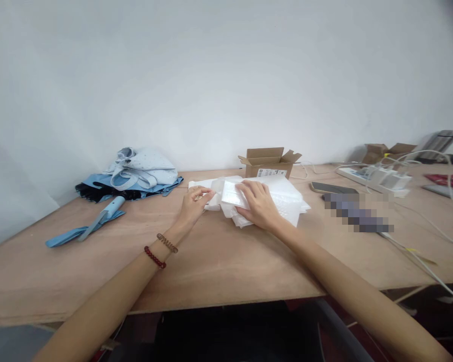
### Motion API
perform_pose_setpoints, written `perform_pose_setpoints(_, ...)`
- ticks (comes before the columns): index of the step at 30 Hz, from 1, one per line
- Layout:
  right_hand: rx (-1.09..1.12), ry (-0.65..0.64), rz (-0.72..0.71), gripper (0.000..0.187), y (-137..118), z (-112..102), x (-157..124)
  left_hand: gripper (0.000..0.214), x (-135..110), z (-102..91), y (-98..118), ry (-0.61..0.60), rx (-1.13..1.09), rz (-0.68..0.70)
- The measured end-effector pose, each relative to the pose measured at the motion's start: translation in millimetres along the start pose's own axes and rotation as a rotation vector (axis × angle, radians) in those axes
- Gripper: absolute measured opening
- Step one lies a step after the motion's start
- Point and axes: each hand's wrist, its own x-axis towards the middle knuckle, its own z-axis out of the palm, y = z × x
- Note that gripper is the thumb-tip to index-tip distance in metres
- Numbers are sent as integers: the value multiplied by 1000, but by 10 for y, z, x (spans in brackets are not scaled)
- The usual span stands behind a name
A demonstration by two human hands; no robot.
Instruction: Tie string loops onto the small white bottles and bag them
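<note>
A bundle of translucent white bubble wrap [285, 193] lies near the middle of the wooden table. My right hand [259, 203] is closed over its front part, fingers on top and thumb at the near side. Pinched at the bundle's left edge are the thumb and index finger of my left hand [195, 202], where the thin film meets the fingertips. Two beaded bracelets [160, 254] circle my left wrist. Flat white material [202, 184] lies behind the left hand, partly covered. Whatever the wrap may contain is hidden.
An open cardboard box [268, 163] stands behind the wrap. At left lie a folded blue umbrella [105, 213] and a pale fabric bag [147, 166]. To the right are a phone [334, 188], a blurred-out item [357, 213], and a power strip [377, 178] with trailing cables.
</note>
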Motion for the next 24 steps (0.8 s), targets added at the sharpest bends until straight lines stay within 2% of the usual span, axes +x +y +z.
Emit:
perform_pose_setpoints(7, 12, -7, -32, 50, -30, 16, -9, 20, -50, 32, 7, -99, -23, -42)
perform_pose_setpoints(11, 10, -27, -49, 50, -55, 12, -11, 15, -58, 54, 17, -198, 8, 27)
perform_pose_setpoints(13, 4, -27, -44, 50, -48, 3, -5, 17, -45, 48, 39, -177, 52, 54)
perform_pose_setpoints(15, -8, -11, -25, 48, -20, -11, 3, 19, -10, 11, 61, -106, 100, 70)
perform_pose_setpoints(18, -36, 12, 13, 48, 54, -24, 11, 18, 89, -113, 44, -17, 176, 84)
perform_pose_setpoints(20, -52, 20, 40, 49, 108, -21, 10, 17, 170, -229, -21, -15, 297, 69)
perform_pose_setpoints(21, -58, 23, 53, 50, 132, -16, 8, 15, 208, -288, -69, -47, 389, 58)
perform_pose_setpoints(24, -69, 32, 73, 50, 177, 4, 1, 16, 285, -430, -235, -243, 625, 1)
